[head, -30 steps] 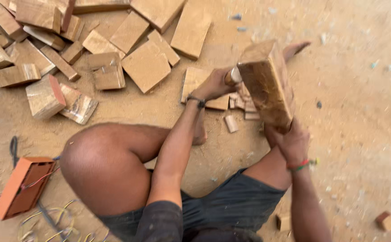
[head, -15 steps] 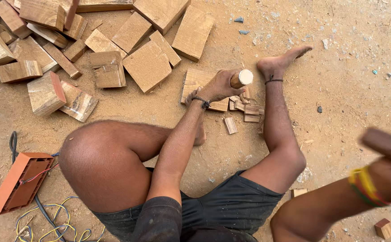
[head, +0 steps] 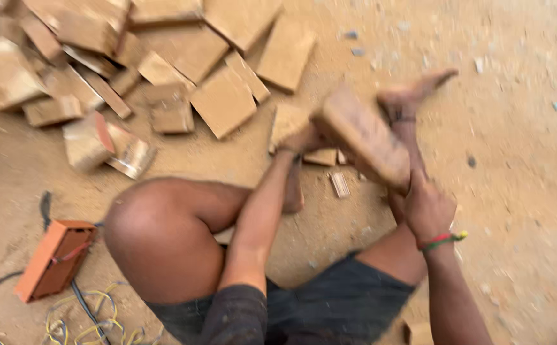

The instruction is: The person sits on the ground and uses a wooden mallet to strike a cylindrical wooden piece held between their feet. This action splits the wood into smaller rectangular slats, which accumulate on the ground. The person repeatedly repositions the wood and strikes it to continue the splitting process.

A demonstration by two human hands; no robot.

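Since the earlier frame, the wooden block point(head: 363, 139), clamped in the right hand point(head: 427, 209), is swung back over the left hand point(head: 304, 137), whose grip is too blurred to tell; fingers risk being struck.

Thick rectangular wooden block point(head: 363, 139) held in right hand point(head: 428, 211), above small wood offcuts point(head: 340, 183) on sandy ground point(head: 521, 160). Pile of flat cut wooden blocks point(head: 163, 64) behind left knee; open-sided orange box point(head: 55, 259) left of thigh.
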